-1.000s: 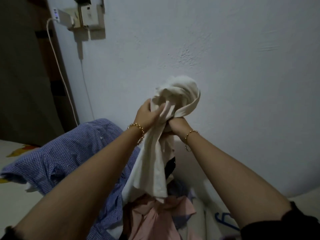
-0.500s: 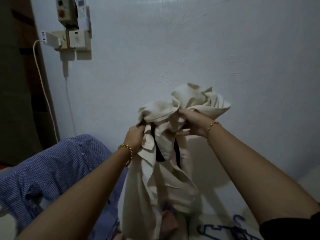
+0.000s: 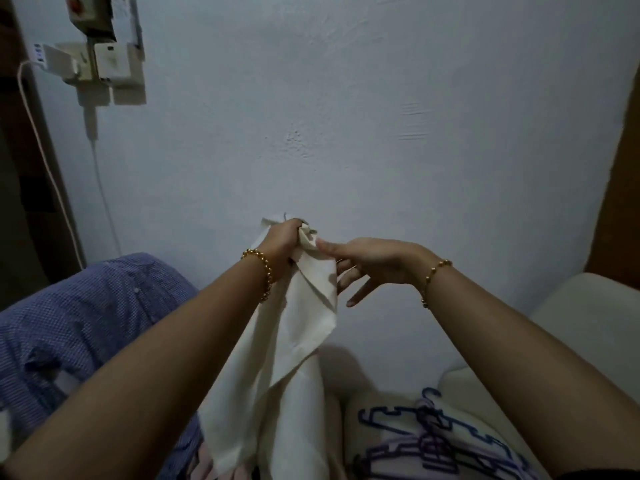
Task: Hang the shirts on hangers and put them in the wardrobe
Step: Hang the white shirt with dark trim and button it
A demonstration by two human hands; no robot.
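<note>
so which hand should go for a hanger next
Probably the right hand: it is open, and the hangers lie below it on that side, while the left hand grips the cream shirt.

I get just one view, the wide-angle head camera, looking forward and down along both forearms. It faces a pale wall [image 3: 346, 116] close ahead. The left hand [image 3: 282, 242] and right hand [image 3: 374, 261] sit near mid-frame, with hangers [image 3: 433, 441] at the bottom right edge.
</note>
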